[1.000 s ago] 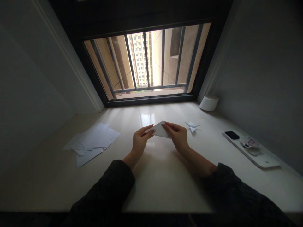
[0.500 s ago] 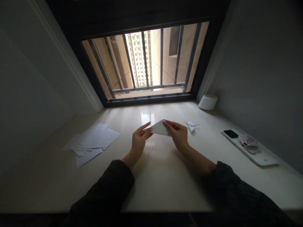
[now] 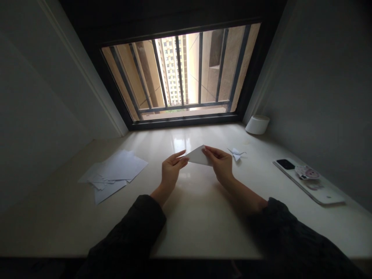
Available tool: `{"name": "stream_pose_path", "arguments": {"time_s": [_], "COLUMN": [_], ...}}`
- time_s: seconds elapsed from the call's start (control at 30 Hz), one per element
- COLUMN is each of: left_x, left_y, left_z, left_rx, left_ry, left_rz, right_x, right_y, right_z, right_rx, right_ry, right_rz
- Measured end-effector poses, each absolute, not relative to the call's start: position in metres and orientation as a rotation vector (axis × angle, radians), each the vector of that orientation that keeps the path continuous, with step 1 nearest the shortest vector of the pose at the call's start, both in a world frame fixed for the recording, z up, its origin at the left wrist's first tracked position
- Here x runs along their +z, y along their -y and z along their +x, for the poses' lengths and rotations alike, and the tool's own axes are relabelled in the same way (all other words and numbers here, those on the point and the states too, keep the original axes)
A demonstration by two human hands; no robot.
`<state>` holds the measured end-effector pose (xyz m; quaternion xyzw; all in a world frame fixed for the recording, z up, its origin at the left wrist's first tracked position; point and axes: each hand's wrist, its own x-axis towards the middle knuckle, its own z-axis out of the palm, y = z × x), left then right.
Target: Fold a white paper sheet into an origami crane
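Observation:
A white folded sheet of paper (image 3: 197,156), shaped like a triangle, is held up just above the pale counter (image 3: 197,217). My left hand (image 3: 171,170) pinches its left corner between thumb and fingers. My right hand (image 3: 221,163) grips its right side with the fingers curled over the edge. Both forearms wear dark sleeves.
A loose pile of white sheets (image 3: 114,174) lies at the left. A small folded paper figure (image 3: 236,154) sits just right of my right hand. A white phone (image 3: 309,181) with a sticker lies at the right, a white round container (image 3: 257,124) by the barred window (image 3: 180,73).
Both hands have kept their hold on the folded paper; the fingers have shifted slightly along its edges. The view has moved a little.

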<state>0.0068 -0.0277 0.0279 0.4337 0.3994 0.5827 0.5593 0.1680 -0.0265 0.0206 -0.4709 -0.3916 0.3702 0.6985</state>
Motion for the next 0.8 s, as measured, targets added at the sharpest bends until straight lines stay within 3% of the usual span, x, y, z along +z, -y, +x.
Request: {"name": "stream_pose_path", "arguments": {"time_s": [0.8], "left_x": [0.0187], "left_y": [0.0217], "left_z": [0.0051], "left_rx": [1.299], "left_ry": [-0.870], "left_rz": [0.786], "right_x": [0.0218], "right_y": [0.0263], "right_z": [0.1698], "right_rx": [0.870], "right_ry": [0.914], "right_rz": [-1.091]}}
